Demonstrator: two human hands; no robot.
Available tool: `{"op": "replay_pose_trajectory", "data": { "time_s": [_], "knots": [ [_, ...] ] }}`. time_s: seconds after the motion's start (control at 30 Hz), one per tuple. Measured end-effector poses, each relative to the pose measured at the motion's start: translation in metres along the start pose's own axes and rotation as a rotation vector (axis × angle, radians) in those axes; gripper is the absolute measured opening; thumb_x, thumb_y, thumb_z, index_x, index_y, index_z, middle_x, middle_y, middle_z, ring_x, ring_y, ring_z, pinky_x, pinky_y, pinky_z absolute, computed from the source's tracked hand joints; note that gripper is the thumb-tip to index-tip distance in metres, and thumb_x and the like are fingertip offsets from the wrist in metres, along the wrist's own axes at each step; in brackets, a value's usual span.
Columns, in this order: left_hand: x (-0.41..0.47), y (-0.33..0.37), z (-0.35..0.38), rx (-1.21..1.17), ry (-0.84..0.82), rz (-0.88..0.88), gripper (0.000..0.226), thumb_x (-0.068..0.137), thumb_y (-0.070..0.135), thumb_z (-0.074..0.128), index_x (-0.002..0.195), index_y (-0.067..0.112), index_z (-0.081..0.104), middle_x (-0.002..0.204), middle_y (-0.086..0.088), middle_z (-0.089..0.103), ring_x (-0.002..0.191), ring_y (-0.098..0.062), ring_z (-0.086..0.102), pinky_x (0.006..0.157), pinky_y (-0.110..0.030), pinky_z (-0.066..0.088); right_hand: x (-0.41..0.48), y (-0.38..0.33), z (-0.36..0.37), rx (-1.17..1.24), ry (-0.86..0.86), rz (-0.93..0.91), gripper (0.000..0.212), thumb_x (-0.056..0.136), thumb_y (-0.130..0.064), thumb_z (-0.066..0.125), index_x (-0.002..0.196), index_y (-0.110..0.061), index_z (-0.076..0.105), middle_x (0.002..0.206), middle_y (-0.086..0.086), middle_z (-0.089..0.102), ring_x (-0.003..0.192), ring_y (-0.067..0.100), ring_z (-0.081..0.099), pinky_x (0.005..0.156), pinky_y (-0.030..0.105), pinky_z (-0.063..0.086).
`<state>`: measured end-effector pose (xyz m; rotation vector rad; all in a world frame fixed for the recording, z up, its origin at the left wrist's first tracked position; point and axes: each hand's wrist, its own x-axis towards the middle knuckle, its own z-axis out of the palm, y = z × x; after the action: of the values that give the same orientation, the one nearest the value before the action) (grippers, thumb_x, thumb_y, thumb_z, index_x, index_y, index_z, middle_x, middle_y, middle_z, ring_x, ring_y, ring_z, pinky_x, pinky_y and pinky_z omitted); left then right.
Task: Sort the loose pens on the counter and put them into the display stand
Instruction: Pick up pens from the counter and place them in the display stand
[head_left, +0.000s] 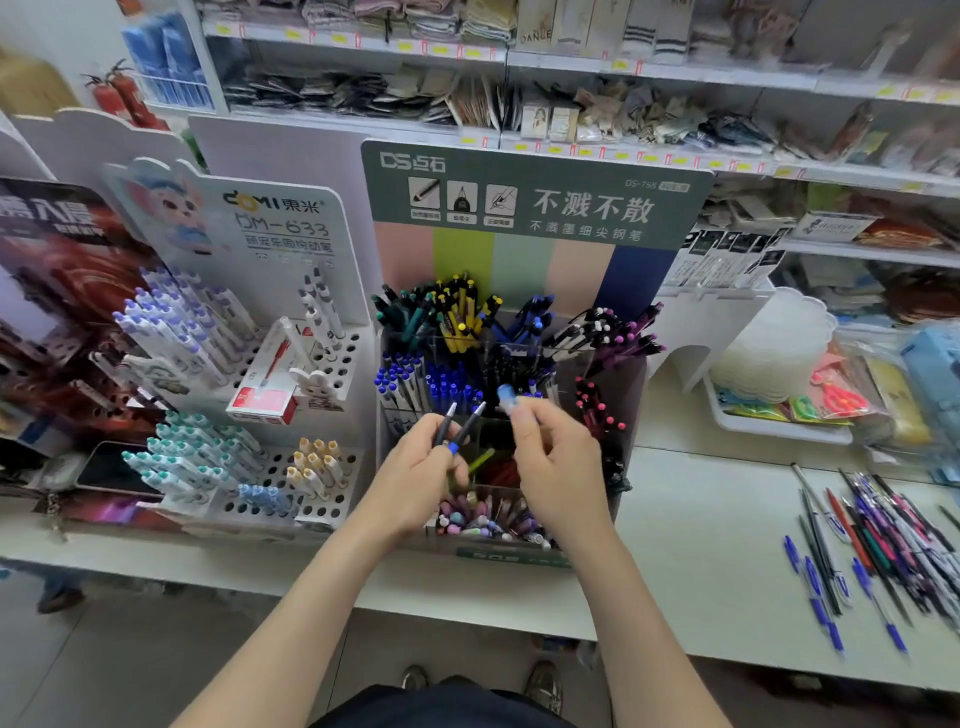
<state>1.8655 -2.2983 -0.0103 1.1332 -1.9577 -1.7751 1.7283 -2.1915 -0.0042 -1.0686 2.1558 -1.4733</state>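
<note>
— Two bare forearms (291, 623) come up from the bottom edge. What are the hands doing?
— The left hand (415, 483) grips two dark pens (462, 423), fanned apart with their ends up. One has a blue band. The right hand (550, 457) pinches something with a pale blue cap (506, 397) between thumb and fingertips. It's probably a pen, but it's too blurred to be sure.
— Whereabouts?
— Both are over the middle of the display stand (535, 208), just behind its front row of pastel pens.
— So which step is this?
— Placing, I'd say: sorting by kind in the hand, then dropping each one in with its like.
— And the rest of them?
— A heap of loose pens (872, 545) lies on the counter (701, 545), well off to the right of the stand. The job looks far from finished.
— What does the next move need?
— Matching, I reckon. The dark pair seem to belong with the black ones in the middle row, and the pale-capped one nearer the front. Each has to slide in upright between packed neighbours without knocking them. After that comes a reach to the right for more.
</note>
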Motion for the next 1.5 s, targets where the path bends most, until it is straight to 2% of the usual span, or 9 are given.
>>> {"op": "replay_pose_trajectory", "data": {
  "time_s": [0.17,0.4,0.67,0.83,0.93,1.07,1.2,1.33,1.5],
  "knots": [
    [0.006,-0.026,-0.026,-0.146,0.253,-0.035,0.021,0.095,0.001,0.039,0.095,0.012,0.058,0.066,-0.005,0.061,0.048,-0.012,0.040,0.050,-0.032,0.030,-0.008,0.005,0.029,-0.262,-0.289,0.087,0.032,0.100,-0.021,0.052,0.129,-0.031,0.064,0.070,-0.003,0.070,0.056,0.014,0.062,0.058,0.043,0.055],
    [0.000,-0.035,-0.049,-0.290,0.296,-0.100,0.027,0.097,-0.004,0.037,0.107,0.007,0.059,0.076,-0.012,0.061,0.049,-0.016,0.038,0.043,-0.025,0.028,0.005,-0.002,0.074,-0.561,-0.371,-0.017,0.021,0.095,-0.032,0.070,0.116,-0.031,0.071,0.105,-0.005,0.073,0.098,0.019,0.067,0.084,0.043,0.061],
    [-0.007,-0.038,-0.069,-0.187,0.243,-0.073,0.038,0.097,-0.009,0.038,0.116,0.018,0.056,0.093,-0.013,0.076,0.061,-0.015,0.055,0.055,-0.025,0.042,0.000,-0.002,0.100,-0.270,-0.039,-0.145,0.023,0.096,-0.011,0.072,0.118,-0.017,0.075,0.104,-0.005,0.075,0.089,0.008,0.069,0.086,0.032,0.060],
    [-0.007,-0.033,-0.069,-0.246,0.204,-0.053,0.026,0.099,-0.003,0.045,0.115,0.016,0.051,0.083,-0.013,0.076,0.052,-0.016,0.043,0.050,-0.028,0.035,-0.003,0.002,0.104,-0.457,-0.113,-0.247,0.025,0.104,-0.016,0.063,0.126,-0.014,0.075,0.108,0.005,0.078,0.099,0.024,0.070,0.090,0.047,0.058],
    [-0.008,-0.023,-0.064,-0.276,0.172,-0.002,0.021,0.101,-0.003,0.045,0.115,0.012,0.052,0.083,-0.015,0.075,0.052,-0.016,0.045,0.048,-0.027,0.037,-0.007,-0.004,0.102,-0.325,0.016,-0.220,0.026,0.104,-0.016,0.062,0.128,-0.013,0.073,0.111,0.002,0.076,0.100,0.017,0.069,0.091,0.035,0.058],
    [-0.008,-0.013,-0.056,-0.257,0.095,0.048,0.018,0.101,-0.004,0.043,0.111,0.010,0.048,0.080,-0.014,0.071,0.053,-0.016,0.043,0.048,-0.027,0.036,-0.015,-0.017,0.085,-0.056,0.053,-0.006,0.030,0.109,-0.028,0.056,0.089,-0.016,0.075,0.081,-0.001,0.072,0.077,0.016,0.066,0.073,0.037,0.053],
    [-0.006,-0.002,-0.045,-0.190,-0.022,0.120,0.008,0.102,0.003,0.044,0.106,0.009,0.047,0.073,-0.007,0.053,0.055,-0.018,0.045,0.048,-0.027,0.037,-0.019,-0.025,0.069,0.192,-0.061,0.140,0.015,0.100,-0.029,0.070,0.112,-0.028,0.080,0.093,-0.005,0.079,0.089,0.021,0.075,0.081,0.039,0.064],
    [0.005,0.008,-0.033,-0.068,-0.033,0.205,0.014,0.105,0.009,0.041,0.109,0.020,0.049,0.097,-0.010,0.069,0.077,-0.030,0.068,0.066,-0.042,0.056,-0.015,-0.039,0.051,0.333,0.211,0.057,0.016,0.110,-0.016,0.054,0.120,-0.020,0.066,0.097,-0.001,0.078,0.095,0.017,0.075,0.088,0.033,0.059],
    [0.020,0.019,-0.023,-0.004,0.067,0.252,0.026,0.106,0.005,0.044,0.106,0.027,0.058,0.092,-0.001,0.074,0.071,-0.016,0.061,0.071,-0.036,0.052,0.012,-0.038,0.022,0.015,0.341,-0.045,0.028,0.112,-0.025,0.050,0.133,-0.030,0.068,0.085,-0.008,0.063,0.069,0.013,0.065,0.067,0.038,0.057]
  ]
}}
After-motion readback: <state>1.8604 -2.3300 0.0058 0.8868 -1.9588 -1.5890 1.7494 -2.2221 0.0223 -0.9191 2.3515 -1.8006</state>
